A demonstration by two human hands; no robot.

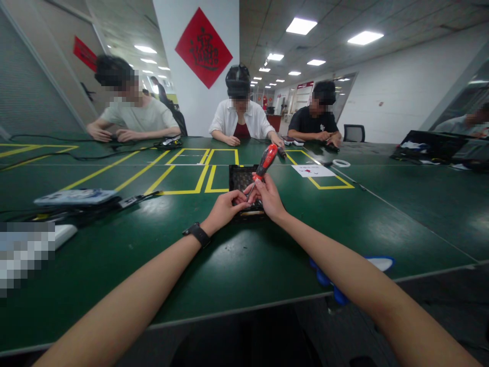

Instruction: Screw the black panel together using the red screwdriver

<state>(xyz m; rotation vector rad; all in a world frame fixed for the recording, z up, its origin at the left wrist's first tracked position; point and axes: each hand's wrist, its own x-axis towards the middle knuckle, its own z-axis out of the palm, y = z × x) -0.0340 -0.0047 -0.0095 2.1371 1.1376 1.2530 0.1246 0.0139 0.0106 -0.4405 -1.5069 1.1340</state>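
A red-and-black screwdriver (266, 160) is gripped by my right hand (269, 197), its handle tilted up to the right and its tip pointing down-left. At the tip my left hand (225, 208) is closed in a pinch; what it pinches is too small to make out. A black watch (197, 234) sits on my left wrist. Both hands hover over a black tray-like device (241, 178) lying on the green table (153, 244).
Three people sit across the table, and a fourth is at the far right by a black case (431, 145). A flat device with cables (76, 198) lies at left. Near my right forearm is a blue-and-white object (378, 263). Paper (313, 171) and a tape roll (341, 163) lie beyond.
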